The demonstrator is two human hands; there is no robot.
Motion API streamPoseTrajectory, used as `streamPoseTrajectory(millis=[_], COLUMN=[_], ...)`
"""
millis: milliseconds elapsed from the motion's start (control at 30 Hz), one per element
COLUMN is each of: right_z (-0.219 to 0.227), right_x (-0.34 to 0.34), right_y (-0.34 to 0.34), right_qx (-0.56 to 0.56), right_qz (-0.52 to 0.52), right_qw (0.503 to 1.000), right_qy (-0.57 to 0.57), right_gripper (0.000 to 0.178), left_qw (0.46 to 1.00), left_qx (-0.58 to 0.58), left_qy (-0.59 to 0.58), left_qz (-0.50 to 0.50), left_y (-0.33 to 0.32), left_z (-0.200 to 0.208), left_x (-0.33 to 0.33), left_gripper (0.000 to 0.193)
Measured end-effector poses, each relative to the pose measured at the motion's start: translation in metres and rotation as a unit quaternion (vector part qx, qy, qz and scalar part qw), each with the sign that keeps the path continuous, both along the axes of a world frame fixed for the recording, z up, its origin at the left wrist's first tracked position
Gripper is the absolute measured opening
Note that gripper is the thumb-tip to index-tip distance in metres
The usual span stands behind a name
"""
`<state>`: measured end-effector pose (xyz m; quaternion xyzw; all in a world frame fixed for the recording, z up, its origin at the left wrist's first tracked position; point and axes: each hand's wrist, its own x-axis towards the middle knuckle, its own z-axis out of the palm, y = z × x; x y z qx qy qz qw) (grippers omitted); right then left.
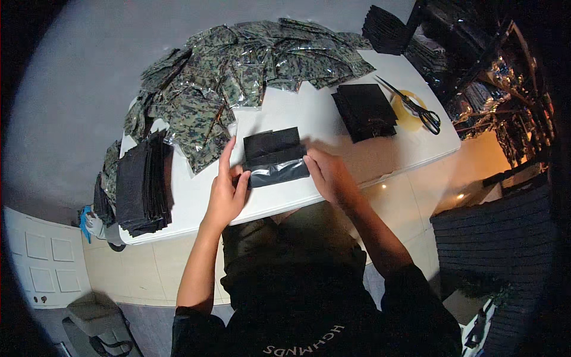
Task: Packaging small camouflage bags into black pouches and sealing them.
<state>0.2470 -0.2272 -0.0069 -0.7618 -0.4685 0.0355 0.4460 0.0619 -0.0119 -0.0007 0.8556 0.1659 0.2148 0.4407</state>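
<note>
In front of me, near the table's front edge, lies a small folded black cloth (271,141) whose near part is covered by a shiny clear plastic bag (278,171). My left hand (227,193) grips the bag's left edge between thumb and curled fingers, its index finger stretched out and pointing away from me. At the right edge, my right hand (331,176) pinches the bag and cloth with thumb and fingers. The fingertips under the bag are hidden.
Camouflage cloths in clear bags (238,65) are heaped along the white table's (309,107) far side. A tall black cloth stack (141,181) stands left, a smaller one (364,112) right. Black scissors (421,112) lie over a tape roll (407,119). Loaded shelves (476,71) stand far right.
</note>
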Motion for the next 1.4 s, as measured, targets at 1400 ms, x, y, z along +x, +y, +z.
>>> streamPoseTrajectory(millis=[1400], right_z=[-0.009], right_x=[0.006], right_y=[0.035], right_qx=[-0.166], right_qz=[-0.154], right_qw=[0.955], right_qy=[-0.191], right_gripper=[0.021], left_qw=[0.960], left_qx=[0.227], left_qy=[0.009], left_qz=[0.164], left_y=[-0.045], left_z=[0.017], left_x=[0.027], left_gripper=[0.076])
